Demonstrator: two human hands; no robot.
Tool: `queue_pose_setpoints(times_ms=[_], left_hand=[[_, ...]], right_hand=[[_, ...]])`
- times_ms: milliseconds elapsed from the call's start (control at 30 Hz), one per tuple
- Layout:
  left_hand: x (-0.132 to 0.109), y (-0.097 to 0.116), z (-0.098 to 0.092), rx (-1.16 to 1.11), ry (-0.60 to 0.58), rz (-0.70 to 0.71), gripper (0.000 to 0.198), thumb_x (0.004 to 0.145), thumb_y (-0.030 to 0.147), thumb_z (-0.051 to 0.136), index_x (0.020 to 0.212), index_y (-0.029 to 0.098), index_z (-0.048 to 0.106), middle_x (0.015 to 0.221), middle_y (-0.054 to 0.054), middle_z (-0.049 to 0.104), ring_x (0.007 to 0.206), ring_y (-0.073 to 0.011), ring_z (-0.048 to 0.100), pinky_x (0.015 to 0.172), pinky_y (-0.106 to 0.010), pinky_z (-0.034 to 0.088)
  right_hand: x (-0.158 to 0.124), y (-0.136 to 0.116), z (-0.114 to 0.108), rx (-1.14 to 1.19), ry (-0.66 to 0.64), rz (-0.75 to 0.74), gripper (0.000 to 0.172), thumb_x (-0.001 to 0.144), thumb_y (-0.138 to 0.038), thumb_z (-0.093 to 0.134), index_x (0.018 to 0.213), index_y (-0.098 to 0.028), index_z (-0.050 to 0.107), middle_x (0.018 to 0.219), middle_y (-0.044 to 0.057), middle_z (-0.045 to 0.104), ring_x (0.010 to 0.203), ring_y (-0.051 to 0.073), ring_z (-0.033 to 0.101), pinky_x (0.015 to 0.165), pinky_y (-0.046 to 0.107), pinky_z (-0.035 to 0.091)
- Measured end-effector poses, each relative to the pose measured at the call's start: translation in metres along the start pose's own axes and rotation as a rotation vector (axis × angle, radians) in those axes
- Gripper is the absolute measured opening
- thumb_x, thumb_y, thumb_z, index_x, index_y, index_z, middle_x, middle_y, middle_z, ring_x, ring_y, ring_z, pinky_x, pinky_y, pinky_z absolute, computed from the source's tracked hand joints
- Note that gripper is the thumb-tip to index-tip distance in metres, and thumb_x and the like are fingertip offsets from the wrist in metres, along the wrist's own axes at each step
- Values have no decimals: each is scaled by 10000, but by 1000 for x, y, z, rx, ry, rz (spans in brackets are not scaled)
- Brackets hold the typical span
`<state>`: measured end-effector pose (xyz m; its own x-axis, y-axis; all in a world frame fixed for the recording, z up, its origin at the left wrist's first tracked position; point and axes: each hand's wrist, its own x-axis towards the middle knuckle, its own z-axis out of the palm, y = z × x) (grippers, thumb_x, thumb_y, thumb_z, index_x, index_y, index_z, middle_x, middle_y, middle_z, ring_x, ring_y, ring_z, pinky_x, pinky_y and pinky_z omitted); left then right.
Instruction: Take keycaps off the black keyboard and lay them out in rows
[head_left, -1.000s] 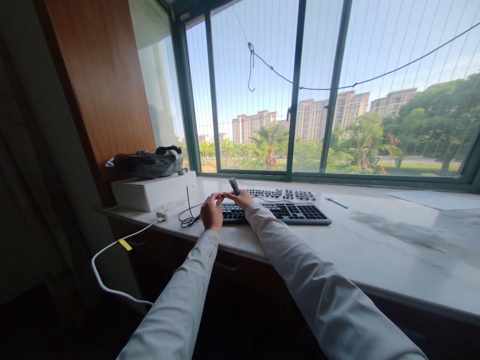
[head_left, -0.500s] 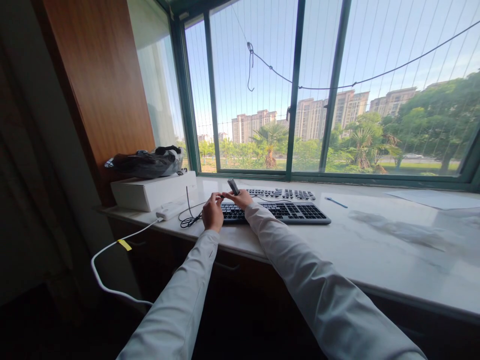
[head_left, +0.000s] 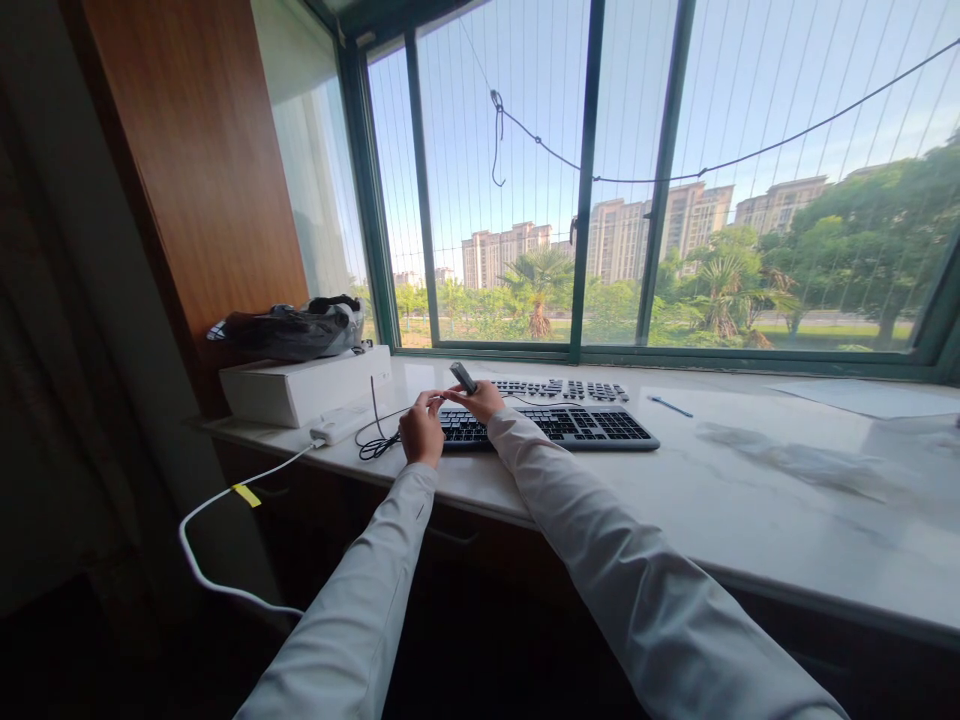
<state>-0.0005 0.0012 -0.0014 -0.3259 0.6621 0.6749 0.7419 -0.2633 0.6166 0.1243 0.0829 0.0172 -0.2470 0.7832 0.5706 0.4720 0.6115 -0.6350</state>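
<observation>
My right hand (head_left: 481,400) grips a small dark stick-shaped device (head_left: 463,377), tilted up to the left, above the left end of a black keyboard (head_left: 577,427). My left hand (head_left: 421,432) is curled just left of it, fingertips pinched near the device's lower end; what they hold is too small to make out. A second keyboard (head_left: 564,389) lies behind the first. A thin black cable (head_left: 375,440) coils on the white sill left of my left hand.
A white box (head_left: 304,382) with a black bag (head_left: 289,328) on top stands at the sill's left end by a wooden panel. A white power adapter (head_left: 337,425) trails a white cord (head_left: 217,500) off the edge. A blue pen (head_left: 673,405), paper (head_left: 862,398) and clear plastic (head_left: 810,465) lie to the right.
The dark device in my right hand has tipped slightly further left and lower. Both hands stay in about the same place over the keyboard's left end.
</observation>
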Motion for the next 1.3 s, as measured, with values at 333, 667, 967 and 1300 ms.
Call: queue_pose_setpoints(times_ms=[333, 667, 967, 1300], left_hand=[[2, -4, 2, -2, 29, 3, 266, 942, 355, 436, 1014, 237, 664, 843, -26, 728, 524, -123, 590, 664, -239, 431], [1, -5, 3, 44, -16, -1, 282, 955, 328, 410, 1066, 251, 658, 746, -23, 712, 639, -155, 635, 693, -241, 429], [1, 1, 6, 193, -39, -27, 369, 950, 453, 376, 924, 234, 671, 899, -72, 728, 827, -224, 659, 699, -291, 432], [-11, 19, 8, 420, -297, 153, 546, 940, 474, 308, 812, 187, 755, 849, -151, 716, 819, -269, 677, 746, -359, 465]], right_hand=[[-5, -2, 1, -277, -28, -82, 358, 781, -548, 650, 955, -260, 775, 848, 50, 751, 817, 214, 680, 673, 236, 419], [-10, -6, -3, -369, -4, -45, 403, 811, -608, 577, 933, -270, 761, 841, 60, 742, 817, 210, 663, 676, 242, 390], [-10, -12, -11, -466, 44, 57, 432, 822, -653, 510, 923, -306, 747, 856, 50, 726, 837, 222, 649, 672, 268, 408], [35, 4, -58, -665, -17, 217, 513, 797, -683, 516, 1038, -288, 738, 954, 100, 709, 906, 244, 647, 746, 319, 445]])
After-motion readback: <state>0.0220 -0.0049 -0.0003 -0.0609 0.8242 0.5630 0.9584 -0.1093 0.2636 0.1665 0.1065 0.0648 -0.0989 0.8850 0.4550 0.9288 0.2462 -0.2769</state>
